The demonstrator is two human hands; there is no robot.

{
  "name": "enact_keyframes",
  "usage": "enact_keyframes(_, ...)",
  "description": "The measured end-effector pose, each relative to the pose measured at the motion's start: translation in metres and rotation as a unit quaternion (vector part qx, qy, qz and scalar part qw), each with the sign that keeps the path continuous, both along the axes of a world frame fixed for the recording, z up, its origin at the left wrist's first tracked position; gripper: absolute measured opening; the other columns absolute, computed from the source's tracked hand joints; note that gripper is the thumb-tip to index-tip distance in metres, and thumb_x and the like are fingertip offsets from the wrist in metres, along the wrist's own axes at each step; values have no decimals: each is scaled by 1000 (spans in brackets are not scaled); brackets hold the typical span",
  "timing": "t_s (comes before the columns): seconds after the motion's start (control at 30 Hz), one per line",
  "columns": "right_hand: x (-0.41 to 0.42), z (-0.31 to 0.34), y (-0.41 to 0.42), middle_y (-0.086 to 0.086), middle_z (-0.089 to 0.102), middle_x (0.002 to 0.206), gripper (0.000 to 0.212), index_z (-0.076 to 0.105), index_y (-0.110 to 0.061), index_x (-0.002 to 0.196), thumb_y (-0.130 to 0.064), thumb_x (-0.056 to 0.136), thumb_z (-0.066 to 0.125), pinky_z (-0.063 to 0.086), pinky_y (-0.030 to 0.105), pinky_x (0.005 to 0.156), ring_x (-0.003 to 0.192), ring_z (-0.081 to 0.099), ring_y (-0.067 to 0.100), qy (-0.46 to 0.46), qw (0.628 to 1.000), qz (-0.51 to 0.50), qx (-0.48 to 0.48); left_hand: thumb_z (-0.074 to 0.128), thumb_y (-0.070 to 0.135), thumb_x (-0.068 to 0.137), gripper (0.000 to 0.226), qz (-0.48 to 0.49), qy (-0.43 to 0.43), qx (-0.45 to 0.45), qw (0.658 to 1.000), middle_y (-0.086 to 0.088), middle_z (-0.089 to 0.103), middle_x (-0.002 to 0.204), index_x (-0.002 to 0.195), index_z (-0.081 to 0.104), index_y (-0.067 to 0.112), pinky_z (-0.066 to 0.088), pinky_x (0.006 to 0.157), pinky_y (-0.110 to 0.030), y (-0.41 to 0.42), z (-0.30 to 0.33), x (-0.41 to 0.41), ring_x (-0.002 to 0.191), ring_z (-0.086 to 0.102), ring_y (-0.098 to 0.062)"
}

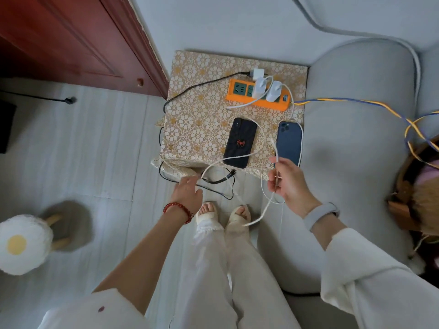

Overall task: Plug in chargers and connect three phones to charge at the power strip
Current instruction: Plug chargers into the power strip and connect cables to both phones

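An orange power strip (259, 97) is lying near the far right corner of the patterned tabletop (197, 119), with two white chargers (266, 89) standing plugged into it side by side and a third white plug (258, 72) sitting just behind them at the strip's far edge. A black phone (240, 142) with a red spider mark is lying face down near the front edge of the tabletop, and a blue phone (288, 143) is lying face down just beside it, along the right edge. A third phone is not showing. The right hand (286, 180) is pinching a white cable (275, 153) between thumb and fingers, the cable end pointing up over the gap between the two phones. The left hand (188, 194) is reaching below the front edge, its fingers closing on another white cable (213, 165) that is looping up across the black phone. A black cord (202, 87) is trailing over the tabletop's left side.
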State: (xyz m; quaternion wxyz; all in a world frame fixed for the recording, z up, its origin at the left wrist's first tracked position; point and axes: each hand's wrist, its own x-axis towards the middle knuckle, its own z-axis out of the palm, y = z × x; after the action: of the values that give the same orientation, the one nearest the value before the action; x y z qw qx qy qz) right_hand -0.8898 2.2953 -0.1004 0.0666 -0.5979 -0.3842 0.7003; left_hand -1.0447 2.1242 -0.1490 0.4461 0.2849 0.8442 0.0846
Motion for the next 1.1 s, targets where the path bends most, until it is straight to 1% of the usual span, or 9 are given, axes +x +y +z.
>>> enact_keyframes(0.23,-19,-46,-1,1,48,57,18,54,-3,95,-14,95,40,46,32,50,43,48,8,-44,970,143,193,43,18,89,53,-18,34,41,998,-15,28,144,139,26,13,27,110,-45,71,-42,1,131,26,-34)
enact_keyframes(0.37,-40,-81,8,16,68,87,21,48,-1,99,-17,97,34,36,34,49,49,48,19,-73,862,316,390,47,17,87,51,-20,24,67,997,-17,27,141,136,34,13,29,108,-43,75,-66,32,128,28,-33)
enact_keyframes(0.47,-48,-97,18,13,65,88,28,50,-3,107,-21,97,31,39,36,53,61,55,28,-110,783,443,422,51,8,83,46,5,10,120,993,-18,24,143,129,46,11,26,109,-37,64,-81,51,132,26,-33)
enact_keyframes(0.6,-25,-102,31,15,62,103,25,50,-3,111,-12,92,37,46,42,74,87,61,37,-158,695,551,434,47,-2,84,31,161,-10,171,972,-18,44,130,114,53,1,40,95,-31,61,-85,46,114,48,-27)
enact_keyframes(0.7,0,-93,38,17,63,84,17,50,-2,99,-11,93,37,38,36,56,71,60,37,-241,715,497,429,43,2,89,30,264,6,159,951,-15,50,123,117,51,4,42,85,-28,78,-77,34,104,53,-24)
enact_keyframes(0.83,33,-74,28,7,61,72,21,49,-9,103,-22,95,33,32,27,51,64,61,32,-274,747,448,409,39,6,91,39,231,3,192,954,-14,46,134,129,44,8,37,103,-39,109,-69,22,122,44,-28)
enact_keyframes(0.97,38,-53,15,6,58,57,39,54,-6,92,-36,89,30,30,23,40,44,52,25,-175,829,292,443,38,19,90,50,3,35,154,987,0,29,150,139,30,20,18,113,-51,129,-66,37,139,15,-29)
enact_keyframes(1.03,28,-48,21,11,61,63,37,53,-6,99,-34,89,31,44,36,43,50,58,27,-130,870,214,424,38,20,92,51,-161,46,117,979,12,21,153,140,25,29,5,115,-54,128,-62,55,143,1,-23)
enact_keyframes(1.1,13,-46,32,12,61,68,31,53,-7,107,-26,92,34,51,44,51,57,61,29,-105,879,181,429,37,19,92,45,-281,0,100,955,15,32,148,135,36,31,-1,116,-55,123,-60,73,144,5,-18)
